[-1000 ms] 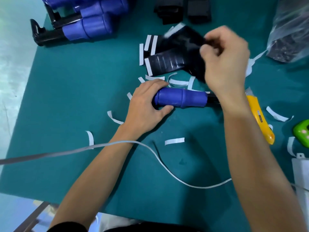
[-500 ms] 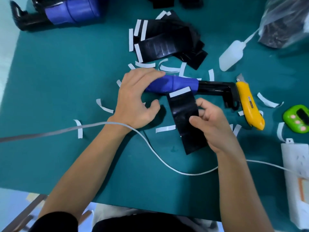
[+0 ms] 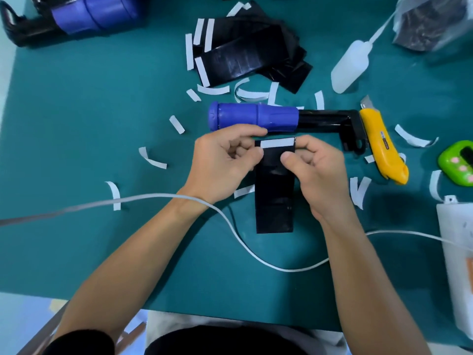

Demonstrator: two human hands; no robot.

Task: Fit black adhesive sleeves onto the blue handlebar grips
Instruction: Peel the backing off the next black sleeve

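Observation:
A blue handlebar grip [image 3: 252, 119] on a black L-shaped bar [image 3: 332, 121] lies flat on the green mat, free of both hands. Just in front of it a black adhesive sleeve [image 3: 273, 201] hangs lengthwise toward me, with a white backing strip [image 3: 277, 142] along its far edge. My left hand [image 3: 222, 162] pinches the sleeve's top left corner at the end of the strip. My right hand [image 3: 320, 170] pinches its top right side, thumb on the black face. A pile of more black sleeves [image 3: 250, 57] lies behind the grip.
Other blue grips on black bars [image 3: 76, 19] lie at the far left. A yellow utility knife [image 3: 382, 147], a white squeeze bottle [image 3: 350, 65], a green timer [image 3: 458, 162], a plastic bag [image 3: 435, 19] and a white power strip [image 3: 458, 257] with its cable [image 3: 230, 226] lie around. Peeled white strips litter the mat.
My right hand took a sleeve from the pile and brought it down in front of the grip. My left hand let go of the grip and now pinches the sleeve's top corner.

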